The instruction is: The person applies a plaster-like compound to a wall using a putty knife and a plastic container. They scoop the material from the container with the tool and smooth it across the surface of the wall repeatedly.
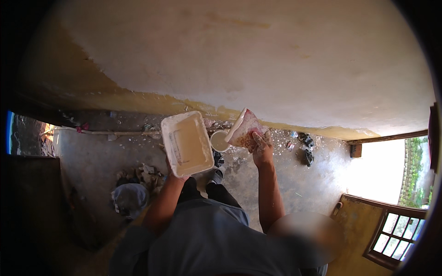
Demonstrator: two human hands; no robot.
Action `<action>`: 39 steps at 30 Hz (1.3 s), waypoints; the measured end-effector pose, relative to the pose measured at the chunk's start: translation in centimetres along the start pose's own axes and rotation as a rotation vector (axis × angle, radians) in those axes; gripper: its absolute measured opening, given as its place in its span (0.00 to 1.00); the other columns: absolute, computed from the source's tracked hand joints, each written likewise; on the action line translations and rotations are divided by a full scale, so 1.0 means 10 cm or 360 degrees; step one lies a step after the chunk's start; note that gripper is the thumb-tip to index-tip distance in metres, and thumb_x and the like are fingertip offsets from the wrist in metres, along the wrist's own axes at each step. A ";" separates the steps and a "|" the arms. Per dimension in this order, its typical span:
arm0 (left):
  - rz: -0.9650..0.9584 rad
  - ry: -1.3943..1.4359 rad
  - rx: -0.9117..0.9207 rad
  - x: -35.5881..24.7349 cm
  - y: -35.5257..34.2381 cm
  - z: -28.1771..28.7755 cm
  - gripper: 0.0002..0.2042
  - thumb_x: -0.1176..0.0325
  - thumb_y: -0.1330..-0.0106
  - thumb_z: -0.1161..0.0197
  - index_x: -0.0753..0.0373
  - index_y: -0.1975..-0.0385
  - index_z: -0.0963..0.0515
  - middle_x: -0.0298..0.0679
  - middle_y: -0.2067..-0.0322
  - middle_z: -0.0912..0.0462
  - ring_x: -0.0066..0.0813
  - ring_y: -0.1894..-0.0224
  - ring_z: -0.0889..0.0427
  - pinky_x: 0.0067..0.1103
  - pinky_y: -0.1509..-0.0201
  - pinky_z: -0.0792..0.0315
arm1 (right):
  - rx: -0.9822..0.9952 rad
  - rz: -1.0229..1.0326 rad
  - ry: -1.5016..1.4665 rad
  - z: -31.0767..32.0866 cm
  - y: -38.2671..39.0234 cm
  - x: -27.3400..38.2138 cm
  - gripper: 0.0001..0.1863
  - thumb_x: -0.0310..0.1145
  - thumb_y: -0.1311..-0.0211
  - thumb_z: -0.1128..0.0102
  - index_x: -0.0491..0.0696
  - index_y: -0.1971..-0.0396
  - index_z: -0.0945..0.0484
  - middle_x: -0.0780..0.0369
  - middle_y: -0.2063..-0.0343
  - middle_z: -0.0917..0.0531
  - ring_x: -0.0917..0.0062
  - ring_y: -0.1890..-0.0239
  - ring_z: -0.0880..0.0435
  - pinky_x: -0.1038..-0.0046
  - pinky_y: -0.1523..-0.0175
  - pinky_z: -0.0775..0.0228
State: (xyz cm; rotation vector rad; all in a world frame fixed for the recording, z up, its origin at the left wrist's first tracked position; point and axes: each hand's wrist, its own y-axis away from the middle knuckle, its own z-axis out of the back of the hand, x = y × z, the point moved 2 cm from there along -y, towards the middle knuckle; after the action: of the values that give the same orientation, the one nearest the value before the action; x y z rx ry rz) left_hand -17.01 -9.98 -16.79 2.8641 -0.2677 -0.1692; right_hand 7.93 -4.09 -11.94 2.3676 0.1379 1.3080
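This is a room under renovation, probably in a house, though the dim left side is hard to read: pale coating (pixel 258 64) over a yellow wall (pixel 78 85), a caked tub (pixel 195 169), rubbish (pixel 308 156) on a splattered floor (pixel 285 184), a paned window (pixel 399 233) near a bright opening (pixel 375 172).

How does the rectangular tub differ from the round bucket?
The rectangular tub has four rounded corners, while the round bucket has a circular rim. The tub is held up in the left hand; the bucket stands on the floor. The tub looks larger, though it's nearer the camera than the bucket. Both are pale and open-topped.
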 end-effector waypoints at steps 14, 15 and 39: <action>0.0239 -0.0029 -0.0170 -0.19 -0.97 1.81 0.29 0.48 0.31 0.54 0.60 0.36 0.38 0.46 0.41 0.30 0.47 0.41 0.28 0.46 0.39 0.32 | -0.0183 -0.0432 -0.0728 1.01 -2.50 -2.40 0.16 0.22 0.43 0.40 0.42 0.54 0.26 0.60 0.61 0.20 0.69 0.56 0.19 0.60 0.49 0.23; 0.0262 -0.0021 -0.0168 -0.19 -1.01 1.95 0.29 0.48 0.31 0.54 0.60 0.36 0.38 0.46 0.41 0.30 0.47 0.41 0.28 0.46 0.38 0.32 | -0.0294 -0.0348 -0.0697 1.02 -2.63 -2.47 0.13 0.23 0.42 0.42 0.43 0.56 0.26 0.61 0.61 0.20 0.70 0.58 0.20 0.62 0.49 0.23; 0.0567 0.0090 0.0069 -0.15 -1.25 2.08 0.29 0.47 0.31 0.54 0.59 0.35 0.38 0.46 0.41 0.30 0.46 0.41 0.28 0.45 0.38 0.32 | -0.0330 0.0324 -0.0239 -0.53 -1.97 -0.16 0.07 0.25 0.36 0.49 0.36 0.64 0.33 0.53 0.62 0.29 0.65 0.54 0.25 0.63 0.39 0.26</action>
State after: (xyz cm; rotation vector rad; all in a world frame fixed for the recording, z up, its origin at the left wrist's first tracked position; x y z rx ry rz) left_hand -19.21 -2.87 -39.91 2.7990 -0.7680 -0.0139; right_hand 4.95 14.90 -18.87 2.3355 -0.2775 1.1629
